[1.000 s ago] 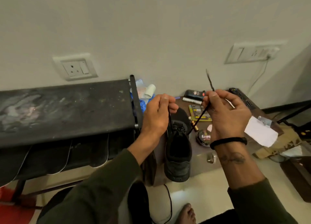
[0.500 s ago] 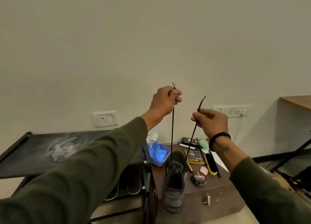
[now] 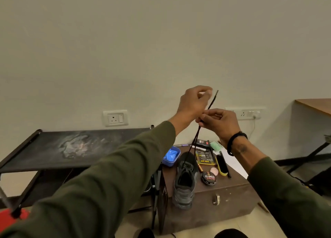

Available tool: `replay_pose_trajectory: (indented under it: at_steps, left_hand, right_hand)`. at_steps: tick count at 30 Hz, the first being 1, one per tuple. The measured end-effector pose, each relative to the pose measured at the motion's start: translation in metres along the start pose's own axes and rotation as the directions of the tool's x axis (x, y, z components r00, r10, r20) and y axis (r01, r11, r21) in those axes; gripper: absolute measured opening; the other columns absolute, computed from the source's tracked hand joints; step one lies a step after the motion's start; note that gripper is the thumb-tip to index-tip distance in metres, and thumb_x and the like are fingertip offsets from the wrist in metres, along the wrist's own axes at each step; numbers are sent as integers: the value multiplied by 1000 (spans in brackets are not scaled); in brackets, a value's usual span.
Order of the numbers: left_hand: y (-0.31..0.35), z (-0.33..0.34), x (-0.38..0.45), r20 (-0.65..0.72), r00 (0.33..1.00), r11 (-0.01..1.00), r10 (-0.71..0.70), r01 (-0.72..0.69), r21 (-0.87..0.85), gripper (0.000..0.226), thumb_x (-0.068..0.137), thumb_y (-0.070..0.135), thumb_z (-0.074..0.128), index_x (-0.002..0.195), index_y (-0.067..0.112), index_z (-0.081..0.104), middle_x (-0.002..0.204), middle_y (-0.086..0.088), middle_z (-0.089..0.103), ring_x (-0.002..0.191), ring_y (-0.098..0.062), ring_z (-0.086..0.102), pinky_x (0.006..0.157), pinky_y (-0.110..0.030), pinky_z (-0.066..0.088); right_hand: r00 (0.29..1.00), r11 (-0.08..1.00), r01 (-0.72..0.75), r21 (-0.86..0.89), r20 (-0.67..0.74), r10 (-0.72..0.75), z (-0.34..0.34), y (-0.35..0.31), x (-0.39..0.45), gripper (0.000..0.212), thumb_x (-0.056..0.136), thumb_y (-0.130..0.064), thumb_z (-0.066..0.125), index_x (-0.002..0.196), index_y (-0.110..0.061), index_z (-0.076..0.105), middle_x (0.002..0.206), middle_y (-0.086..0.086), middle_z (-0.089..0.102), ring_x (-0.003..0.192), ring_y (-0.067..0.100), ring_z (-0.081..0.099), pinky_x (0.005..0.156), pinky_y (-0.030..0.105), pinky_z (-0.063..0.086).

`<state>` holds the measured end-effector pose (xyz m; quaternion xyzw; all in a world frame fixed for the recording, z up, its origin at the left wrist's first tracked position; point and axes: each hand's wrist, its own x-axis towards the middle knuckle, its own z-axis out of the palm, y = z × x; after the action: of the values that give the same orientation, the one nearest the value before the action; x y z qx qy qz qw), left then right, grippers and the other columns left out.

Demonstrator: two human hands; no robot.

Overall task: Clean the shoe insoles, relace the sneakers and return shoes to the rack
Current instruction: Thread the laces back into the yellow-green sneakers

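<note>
Right hand (image 3: 219, 122) fingers are pinched on both ends of the black lace (image 3: 194, 142), pulled up taut; left hand (image 3: 193, 101) fingers curl just above, I think touching one tip, hard to tell. Grey sneaker (image 3: 185, 182) sits at the left edge of the wooden trunk (image 3: 232, 198), only the bottom eyelets laced. Rest of the lacing, the second shoe and the rack (image 3: 71, 148) all left.

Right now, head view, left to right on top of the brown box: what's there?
Blue tray → sneaker → polish tin → shoe brush. The items at the back overlap, so they are left out.
</note>
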<state>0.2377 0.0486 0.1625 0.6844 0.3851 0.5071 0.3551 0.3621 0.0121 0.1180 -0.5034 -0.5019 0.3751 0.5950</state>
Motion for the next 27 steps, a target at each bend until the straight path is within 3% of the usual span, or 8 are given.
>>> replay_pose_trajectory:
  at_steps: [2, 4, 7, 12, 15, 20, 24, 27]
  left_hand:
    - [-27, -3, -9, -140, 980, 989, -140, 145, 22, 31, 101, 18, 47, 121, 20, 71, 120, 3, 70, 111, -16, 62, 103, -34, 49]
    - [-63, -3, -25, -30, 953, 944, -301, 302, 132, 31, 98, 16, 52, 124, 20, 69, 124, -1, 67, 117, -18, 60, 103, -32, 47]
    - [-101, 11, -54, 291, 879, 899, -377, 271, 345, 28, 90, 30, 72, 115, 16, 73, 100, -4, 69, 93, -22, 65, 87, -35, 54]
    - [-117, 22, -52, 159, 920, 887, -359, 284, 364, 34, 97, 34, 66, 68, 16, 60, 66, -1, 57, 67, -20, 54, 53, -27, 35]
    - [-127, 12, -48, 159, 932, 893, -325, 247, 377, 26, 94, 29, 71, 74, 13, 71, 61, 2, 59, 61, -18, 59, 54, -28, 46]
    - [-140, 0, -56, 128, 912, 921, -389, 385, 51, 16, 87, 14, 80, 98, 4, 74, 76, -11, 76, 69, -19, 75, 67, -30, 63]
    - [-145, 0, -61, 116, 816, 750, -566, 568, -339, 24, 87, 4, 77, 110, 3, 67, 97, -21, 75, 73, -22, 75, 66, -28, 63]
    - [-159, 3, -63, 78, 767, 670, -637, 602, -435, 7, 90, -2, 72, 97, 1, 70, 98, -21, 74, 68, -19, 73, 64, -25, 63]
  right_hand:
    - [1000, 1000, -1, -3, -16, 1, -2, -1, 2, 14, 89, 3, 71, 102, 6, 67, 90, 19, 76, 91, 34, 75, 89, 44, 59]
    - [1000, 1000, -4, -8, -14, 4, -3, -2, 3, 17, 89, 2, 71, 104, 5, 65, 90, 18, 77, 90, 33, 75, 88, 43, 60]
    - [1000, 1000, -24, 20, 6, 24, 2, 1, 5, 26, 88, 2, 71, 111, 4, 58, 93, 21, 76, 89, 32, 76, 86, 42, 60]
    - [997, 999, -39, 21, -71, 40, 6, 17, 22, 34, 90, 0, 70, 116, -4, 48, 96, 19, 76, 88, 27, 76, 80, 38, 62]
    - [969, 960, -71, -271, -246, 2, -15, 39, 34, 30, 85, -10, 79, 108, -9, 61, 91, 10, 76, 79, 18, 76, 74, 36, 63]
    - [987, 846, -96, -525, -161, 12, -21, 101, 22, 16, 78, -14, 84, 92, -17, 76, 83, -1, 75, 76, 9, 72, 73, 28, 59]
    - [964, 901, -74, -427, 201, 175, -6, 144, -3, 18, 91, -2, 69, 104, -13, 76, 79, -1, 75, 71, 10, 70, 61, 21, 54]
    - [908, 945, -226, -237, 300, 292, -3, 159, -15, 24, 95, 5, 60, 111, -8, 72, 88, 7, 77, 77, 18, 70, 64, 25, 58]
